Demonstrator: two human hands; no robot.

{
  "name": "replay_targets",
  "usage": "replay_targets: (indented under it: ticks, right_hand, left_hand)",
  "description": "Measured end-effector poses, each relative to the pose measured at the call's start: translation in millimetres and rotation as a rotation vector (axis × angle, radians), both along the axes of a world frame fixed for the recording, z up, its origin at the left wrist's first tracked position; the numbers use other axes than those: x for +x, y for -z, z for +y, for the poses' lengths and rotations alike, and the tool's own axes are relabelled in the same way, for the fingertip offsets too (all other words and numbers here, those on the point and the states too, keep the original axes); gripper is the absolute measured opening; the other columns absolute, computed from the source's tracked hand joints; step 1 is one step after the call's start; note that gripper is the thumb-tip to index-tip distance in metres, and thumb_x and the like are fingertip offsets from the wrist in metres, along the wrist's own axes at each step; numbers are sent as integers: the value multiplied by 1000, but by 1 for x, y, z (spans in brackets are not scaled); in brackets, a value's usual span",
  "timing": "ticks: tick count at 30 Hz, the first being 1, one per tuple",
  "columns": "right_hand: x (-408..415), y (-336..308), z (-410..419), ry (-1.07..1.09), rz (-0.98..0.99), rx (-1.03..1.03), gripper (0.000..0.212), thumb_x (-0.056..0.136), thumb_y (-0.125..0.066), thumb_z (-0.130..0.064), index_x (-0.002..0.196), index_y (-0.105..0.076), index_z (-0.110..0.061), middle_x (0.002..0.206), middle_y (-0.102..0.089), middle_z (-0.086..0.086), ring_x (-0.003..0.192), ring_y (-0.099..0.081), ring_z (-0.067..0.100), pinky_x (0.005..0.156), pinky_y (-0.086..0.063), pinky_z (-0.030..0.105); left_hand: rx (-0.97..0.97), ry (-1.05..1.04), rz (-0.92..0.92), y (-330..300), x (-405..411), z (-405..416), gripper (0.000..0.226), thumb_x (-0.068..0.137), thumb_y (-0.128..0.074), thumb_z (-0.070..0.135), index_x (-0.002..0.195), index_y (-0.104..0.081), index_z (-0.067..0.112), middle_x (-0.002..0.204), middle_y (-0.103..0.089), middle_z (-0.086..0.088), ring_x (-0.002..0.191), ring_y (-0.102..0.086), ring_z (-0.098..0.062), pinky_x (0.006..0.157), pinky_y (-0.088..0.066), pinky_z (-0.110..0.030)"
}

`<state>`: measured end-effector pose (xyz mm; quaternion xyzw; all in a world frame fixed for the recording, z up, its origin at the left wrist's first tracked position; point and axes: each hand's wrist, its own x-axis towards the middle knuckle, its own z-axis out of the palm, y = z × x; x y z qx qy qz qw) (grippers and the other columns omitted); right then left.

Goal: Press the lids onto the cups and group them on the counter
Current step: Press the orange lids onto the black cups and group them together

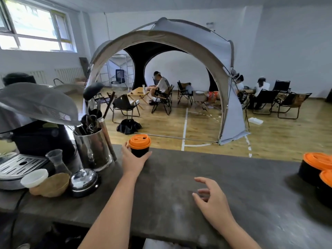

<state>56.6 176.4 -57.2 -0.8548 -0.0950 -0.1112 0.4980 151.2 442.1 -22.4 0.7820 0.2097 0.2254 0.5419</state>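
Observation:
A black cup with an orange lid (139, 145) stands at the far edge of the dark counter (179, 169). My left hand (133, 159) reaches out and grips the cup's lower body, fingers wrapped around it. My right hand (212, 198) hovers over the counter's middle, fingers loosely spread and holding nothing. Two more black cups with orange lids stand side by side at the right edge: one further back (314, 166), one nearer and cut off by the frame (326, 184).
On the left stand a coffee machine with a drip tray (19, 164), a steel canister of utensils (93, 150), a glass measuring cup (57, 160), a chrome bell (83, 182) and a brown bowl with a white lid (50, 184). Beyond the counter are a tent and seated people.

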Motion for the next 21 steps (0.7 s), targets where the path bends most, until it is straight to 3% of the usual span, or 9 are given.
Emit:
replay_targets:
  ticks: [4,8,10,14,18,21]
  right_hand:
    - [-10,-7,-35,38,1,6,40,84,-70,-11,103,-58,-44,110,-62,-15,97,-59,-2,75,-53,18]
    - [-26,-11,-102,218,-57,32,35,84,-69,-14,100,-61,-45,97,-65,-15,92,-62,4,76,-51,16]
    - [-38,-14,-141,370,-103,78,36,84,-70,-10,97,-62,-43,95,-65,-16,91,-62,0,75,-47,9]
    - [-65,-21,-218,713,-210,164,31,86,-68,-7,94,-61,-36,96,-63,-14,88,-61,3,73,-44,6]
    - [-87,-23,-276,898,-243,227,26,88,-67,-9,99,-61,-31,98,-62,-11,90,-61,7,76,-48,14]
    - [-89,-22,-296,851,-180,227,29,89,-67,-12,107,-59,-33,105,-63,-14,94,-61,3,82,-53,23]
  left_hand:
    - [-6,-183,-103,-3,-42,-46,63,86,-74,21,140,-44,8,142,-51,-15,131,-48,-32,108,-38,-44]
    - [-26,185,-165,-6,-75,-132,16,92,-67,14,101,-64,27,101,-69,4,97,-65,-20,86,-47,-34]
    - [45,420,-131,-10,-80,-180,23,91,-68,12,89,-66,34,88,-71,14,86,-67,-6,80,-47,-26]
    - [153,727,-132,-23,-81,-280,17,90,-69,17,90,-69,34,83,-72,18,80,-64,6,71,-45,-7]
    - [178,965,-156,-32,-85,-376,14,91,-67,18,99,-68,30,89,-71,14,82,-63,3,78,-50,-13]
    - [229,1042,-199,-32,-84,-434,25,90,-68,22,115,-65,25,106,-68,12,98,-62,-5,91,-50,-25]
